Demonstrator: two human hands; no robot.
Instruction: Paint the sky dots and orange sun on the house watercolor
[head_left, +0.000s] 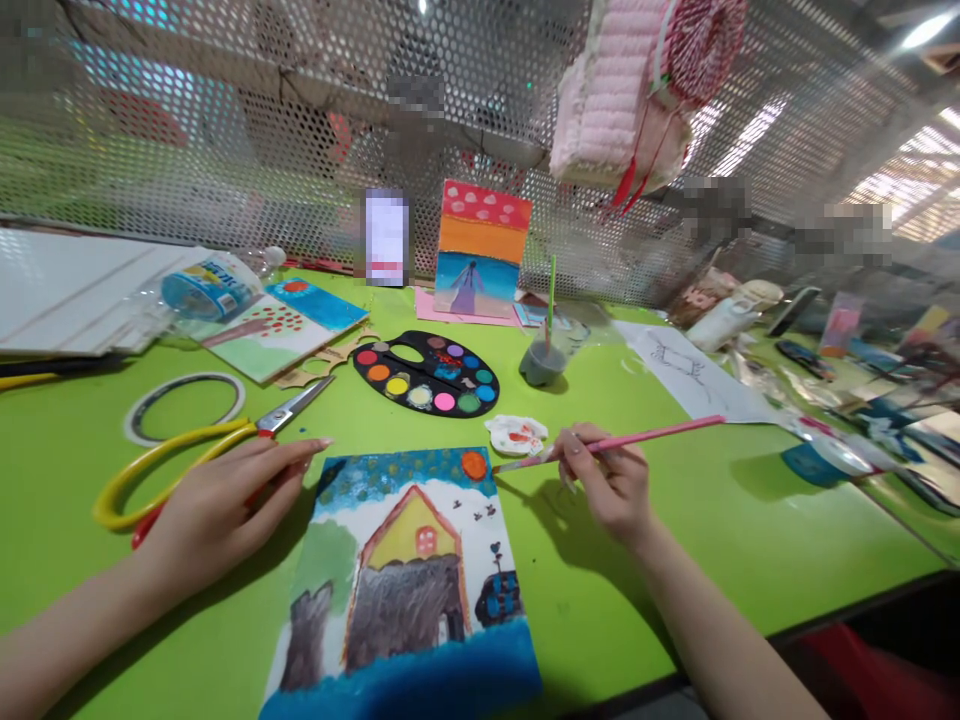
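My right hand (606, 482) grips a thin pink paintbrush (660, 432), its bristles pointing left at the top right corner of a painted canvas (409, 590). The painting has a house with a yellow gable, an orange sun, a tree and blue bands. Left of the canvas, my left hand (225, 505) lies with fingers stretched out, over part of the yellow-handled scissors (180, 455). Above the canvas sits a black oval paint palette (390, 398) with round wells of several colours. A crumpled white tissue (517, 436) with orange-red smears lies near the brush tip.
A dark water cup (541, 365) holds a green-handled brush. A tape roll (142, 400), a tree painting (262, 335) and a plastic bottle (202, 290) stand left. At the back are an upright canvas (480, 245) and a phone (386, 235); a sketch sheet (675, 375) and blue tub (814, 462) lie right.
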